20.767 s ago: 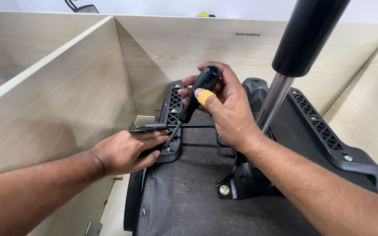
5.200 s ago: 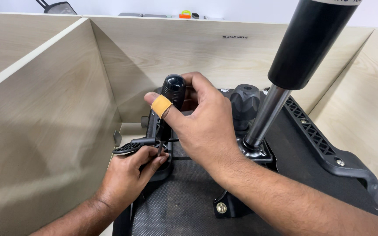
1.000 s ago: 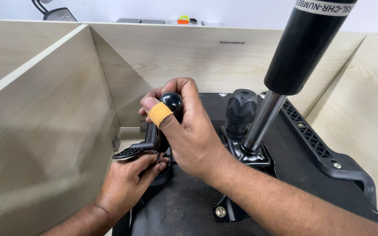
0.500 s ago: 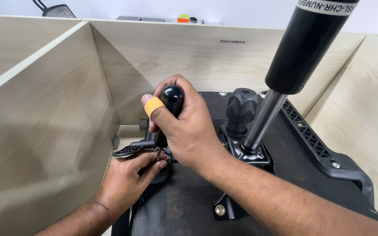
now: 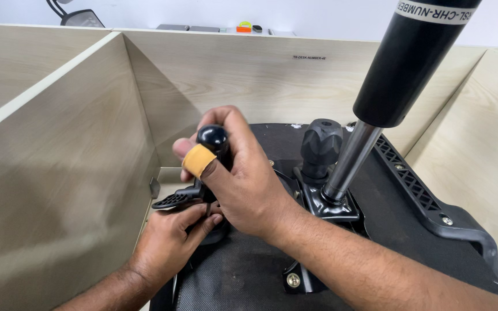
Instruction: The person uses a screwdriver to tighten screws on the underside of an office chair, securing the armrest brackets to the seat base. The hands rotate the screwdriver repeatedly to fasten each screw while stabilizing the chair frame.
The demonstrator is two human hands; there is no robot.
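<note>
Two labels show: a white band with dark print around the top of the black cylinder, and a small dark strip on the rear wood panel. Pale wood-grain panels wall in the upturned chair base; small orange and grey objects sit on the back ledge against a white wall. The right hand, with a tan band on one finger, is closed around a black screwdriver, held near upright, knob up, tip hidden below. The left hand curls around a black lever pointing left.
</note>
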